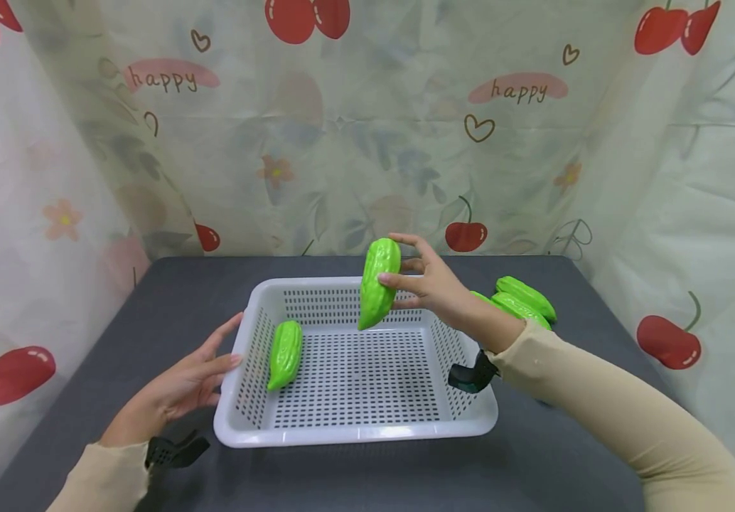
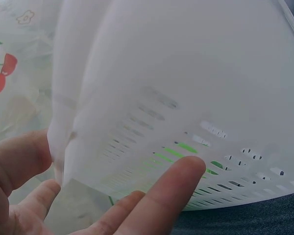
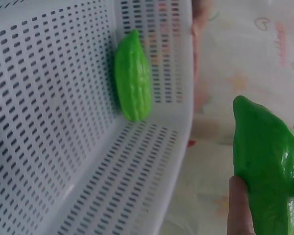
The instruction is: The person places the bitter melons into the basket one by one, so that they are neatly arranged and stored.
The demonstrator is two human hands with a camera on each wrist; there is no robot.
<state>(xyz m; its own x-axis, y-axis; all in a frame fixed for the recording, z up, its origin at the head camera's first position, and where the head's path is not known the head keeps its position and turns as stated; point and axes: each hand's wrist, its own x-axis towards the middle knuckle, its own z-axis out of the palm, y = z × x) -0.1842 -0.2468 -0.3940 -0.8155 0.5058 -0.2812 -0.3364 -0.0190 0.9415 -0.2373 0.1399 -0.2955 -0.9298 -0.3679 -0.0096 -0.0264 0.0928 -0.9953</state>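
Note:
My right hand (image 1: pixel 430 283) pinches a bright green bitter melon (image 1: pixel 375 288) between thumb and fingers. It is held above the white perforated basket (image 1: pixel 355 434), with its pointed end hanging down. In the right wrist view the same held bitter melon (image 3: pixel 264 156) shows at the right edge. Another bitter melon (image 1: pixel 286 355) lies on the basket floor near the left wall. Outside that wall, my left hand (image 1: pixel 182 384) touches the basket with fairly straight fingers. The left wrist view shows its fingers (image 2: pixel 166 196) against the slotted side, green showing through the slots.
Several more bitter melons (image 1: pixel 524 299) are heaped on the dark table (image 1: pixel 355 476) to the right of the basket, partly hidden by my right forearm. Cherry-printed curtains (image 1: pixel 367 142) hang behind the table and on both sides.

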